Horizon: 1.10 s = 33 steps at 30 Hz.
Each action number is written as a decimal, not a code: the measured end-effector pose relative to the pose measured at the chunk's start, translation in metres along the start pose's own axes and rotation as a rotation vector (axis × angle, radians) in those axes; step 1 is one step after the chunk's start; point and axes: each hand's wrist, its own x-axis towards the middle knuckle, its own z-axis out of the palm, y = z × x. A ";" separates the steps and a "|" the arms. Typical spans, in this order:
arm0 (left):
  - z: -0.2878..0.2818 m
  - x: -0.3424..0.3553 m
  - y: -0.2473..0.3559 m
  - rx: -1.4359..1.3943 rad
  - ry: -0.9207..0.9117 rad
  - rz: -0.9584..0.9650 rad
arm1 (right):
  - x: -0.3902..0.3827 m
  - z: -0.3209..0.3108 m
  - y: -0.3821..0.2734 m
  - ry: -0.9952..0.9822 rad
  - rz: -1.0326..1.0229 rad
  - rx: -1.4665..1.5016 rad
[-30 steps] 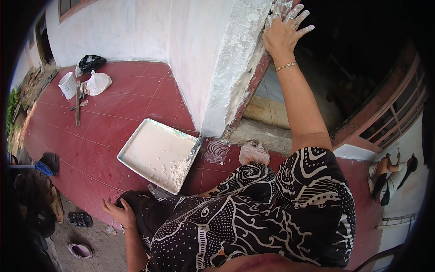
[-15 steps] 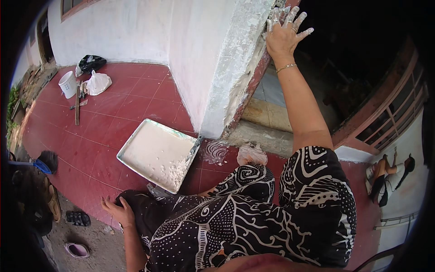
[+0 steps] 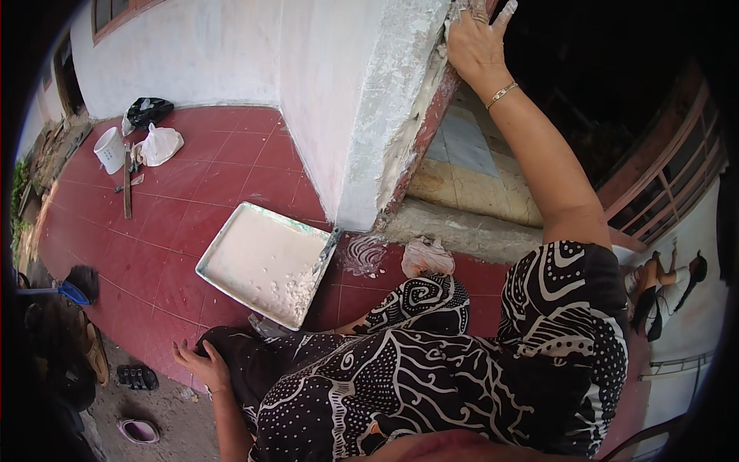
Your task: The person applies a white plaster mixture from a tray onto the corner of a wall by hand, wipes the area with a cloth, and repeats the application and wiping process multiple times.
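My right hand (image 3: 473, 42) is raised to the rough, white-smeared edge of the doorway (image 3: 422, 127); its fingers are apart, coated in white paste and partly cut off at the top. My left hand (image 3: 206, 362) rests open beside my dark-clothed leg. In front of me a shallow tray (image 3: 264, 258) of creamy white mixture lies on the red tiled floor (image 3: 177, 231), with a grey tool (image 3: 327, 254) along its right rim. A crumpled pale cloth (image 3: 427, 256) lies to the right of the tray.
A white bucket (image 3: 109, 150), bags (image 3: 162, 145) and a wooden stick (image 3: 128, 192) sit back left. A blue-handled dustpan (image 3: 71, 289) and sandals (image 3: 137, 376) lie left. Another person (image 3: 666, 285) crouches at the right wall below a barred window (image 3: 670, 177). A concrete step (image 3: 454, 227) crosses the doorway.
My right hand has shifted slightly up and left along the doorway edge, while its elbow has swung right. My left hand stays by my leg.
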 end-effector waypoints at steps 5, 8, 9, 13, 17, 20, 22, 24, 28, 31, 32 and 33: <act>0.000 -0.002 0.001 -0.037 0.006 -0.047 | 0.002 0.009 -0.004 0.011 0.005 -0.152; 0.000 -0.001 0.001 0.000 -0.008 -0.044 | 0.002 0.015 -0.006 0.003 -0.009 -0.216; 0.000 0.000 0.001 0.013 -0.010 -0.039 | 0.001 0.015 -0.005 -0.020 -0.015 -0.203; -0.001 0.000 0.001 0.031 -0.006 -0.033 | -0.003 0.000 -0.002 -0.110 -0.010 -0.097; 0.001 -0.002 0.002 0.033 -0.020 -0.054 | 0.001 -0.016 0.001 -0.250 0.004 -0.141; 0.002 -0.001 0.001 0.028 -0.018 -0.032 | 0.006 -0.020 0.004 -0.025 -0.087 -0.248; 0.002 0.000 0.000 0.013 -0.028 -0.046 | 0.007 -0.021 0.007 -0.114 -0.069 -0.174; 0.002 0.000 0.000 0.019 -0.029 -0.045 | 0.008 -0.021 0.009 -0.153 -0.083 -0.140; 0.003 0.000 -0.001 0.005 -0.001 0.002 | 0.010 -0.015 0.001 -0.187 -0.175 -0.192; 0.003 -0.001 -0.003 -0.018 0.007 0.018 | 0.016 -0.001 -0.008 -0.329 -0.145 -0.164; 0.003 -0.001 -0.004 0.003 -0.007 0.001 | 0.017 0.005 -0.010 -0.386 -0.119 -0.136; 0.003 -0.001 -0.004 0.006 -0.014 -0.005 | 0.015 0.010 -0.011 -0.363 -0.112 -0.174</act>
